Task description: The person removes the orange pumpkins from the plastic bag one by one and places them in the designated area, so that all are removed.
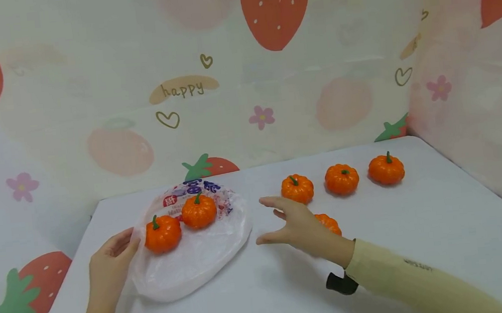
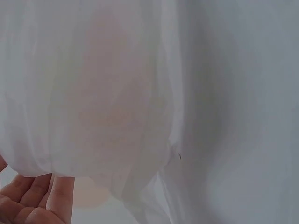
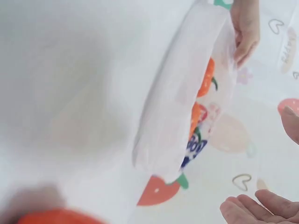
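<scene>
A white plastic bag [image 1: 185, 278] with printed lettering lies spread open on the table, two small orange pumpkins [image 1: 199, 211] with green stems inside it. My left hand [image 1: 112, 264] pinches the bag's left edge between thumb and fingers; in the left wrist view the bag [image 2: 117, 107] covers most of the picture. My right hand [image 1: 298, 225] is to the right of the bag, thumb and fingers spread apart with nothing between them. Behind it, partly hidden, sits another pumpkin [image 1: 328, 223]. In the right wrist view the bag's opening [image 3: 198, 107] shows both pumpkins.
Three more pumpkins stand in a row toward the back right: a left one [image 1: 297, 189], a middle one [image 1: 341, 179] and a right one [image 1: 386, 169]. The white table [image 1: 458, 237] meets a strawberry-patterned backdrop [image 1: 234, 77] at the back and sides.
</scene>
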Available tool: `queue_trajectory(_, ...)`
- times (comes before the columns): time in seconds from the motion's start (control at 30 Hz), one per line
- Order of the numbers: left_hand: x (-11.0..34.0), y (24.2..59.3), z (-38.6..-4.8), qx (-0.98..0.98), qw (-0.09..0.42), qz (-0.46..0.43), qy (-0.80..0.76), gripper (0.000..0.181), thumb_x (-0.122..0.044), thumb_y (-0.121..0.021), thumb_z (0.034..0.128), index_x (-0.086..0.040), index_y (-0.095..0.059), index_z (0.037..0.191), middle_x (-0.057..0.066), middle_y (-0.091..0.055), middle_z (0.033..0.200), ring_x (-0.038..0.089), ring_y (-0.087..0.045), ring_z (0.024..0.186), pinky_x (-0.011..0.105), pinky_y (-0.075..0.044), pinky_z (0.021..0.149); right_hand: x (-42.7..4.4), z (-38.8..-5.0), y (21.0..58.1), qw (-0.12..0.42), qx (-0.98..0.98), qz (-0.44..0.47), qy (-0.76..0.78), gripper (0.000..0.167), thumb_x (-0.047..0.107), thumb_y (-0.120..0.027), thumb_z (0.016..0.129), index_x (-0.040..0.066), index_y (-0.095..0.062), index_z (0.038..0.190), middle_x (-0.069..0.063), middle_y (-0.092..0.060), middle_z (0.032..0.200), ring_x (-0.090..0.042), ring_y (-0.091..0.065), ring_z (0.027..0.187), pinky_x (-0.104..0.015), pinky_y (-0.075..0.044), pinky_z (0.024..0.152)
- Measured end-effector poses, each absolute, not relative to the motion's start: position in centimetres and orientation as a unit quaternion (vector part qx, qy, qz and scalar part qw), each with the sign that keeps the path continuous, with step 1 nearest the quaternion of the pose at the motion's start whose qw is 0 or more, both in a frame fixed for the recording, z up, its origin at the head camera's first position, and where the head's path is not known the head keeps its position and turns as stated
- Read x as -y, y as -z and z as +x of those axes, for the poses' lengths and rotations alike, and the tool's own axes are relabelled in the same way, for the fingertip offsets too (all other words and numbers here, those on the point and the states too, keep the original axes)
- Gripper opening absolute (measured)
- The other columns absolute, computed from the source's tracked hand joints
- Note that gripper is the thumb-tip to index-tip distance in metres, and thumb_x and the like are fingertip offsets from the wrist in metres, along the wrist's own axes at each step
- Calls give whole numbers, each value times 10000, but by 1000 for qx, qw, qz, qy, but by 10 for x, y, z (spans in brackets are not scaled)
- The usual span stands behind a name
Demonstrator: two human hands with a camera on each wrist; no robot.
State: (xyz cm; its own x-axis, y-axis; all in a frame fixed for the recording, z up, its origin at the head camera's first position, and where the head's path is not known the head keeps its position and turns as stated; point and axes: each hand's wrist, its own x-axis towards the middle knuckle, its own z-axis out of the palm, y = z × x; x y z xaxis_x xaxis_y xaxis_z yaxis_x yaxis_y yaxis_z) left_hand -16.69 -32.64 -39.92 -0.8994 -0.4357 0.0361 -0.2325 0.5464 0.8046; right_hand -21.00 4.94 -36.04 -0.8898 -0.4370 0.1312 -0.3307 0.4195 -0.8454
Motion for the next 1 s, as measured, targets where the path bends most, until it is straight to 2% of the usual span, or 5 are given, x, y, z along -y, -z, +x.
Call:
queue_trajectory(0.3,323,398,-170,869,121,195,438,581,-486,-544,987,-141,-516,1453,102,-582,1435,246,-553,1318,321,-439,1056,6,-232,360,54,-828,-250,499,771,218,-876,751,32,-528,1414,-129,-529,1475,-316,-491,1386,-438,-470,1092)
queue_trajectory(0.4,323,398,-170,867,119,196,443,579,-484,-545,987,-145,-512,1456,100,-579,1439,245,-548,1324,325,-435,1059,22,-240,363,58,-833,-248,491,760,237,-866,767,68,-528,1426,-128,-516,1490,-327,-483,1391,-457,-461,1107)
queue_trajectory(0.53,323,399,-171,865,112,196,448,595,-500,-539,985,-147,-502,1463,101,-570,1447,246,-538,1335,342,-424,1069,42,-249,369,41,-852,-235,465,732,265,-857,781,102,-542,1421,-111,-531,1481,-316,-476,1399,-468,-439,1138)
queue_trajectory(0.63,323,399,-170,864,111,198,449,592,-496,-536,987,-147,-500,1464,100,-566,1452,245,-535,1338,345,-424,1073,57,-256,375,30,-858,-235,455,714,269,-843,798,72,-540,1413,-116,-546,1463,-306,-476,1397,-462,-424,1154)
queue_trajectory(1.0,323,396,-166,870,123,192,437,576,-483,-548,986,-135,-528,1444,101,-594,1422,239,-565,1301,187,-474,1017,89,-278,394,58,-860,-178,475,693,257,-840,801,76,-548,1403,-110,-558,1445,-291,-509,1357,-421,-462,1126)
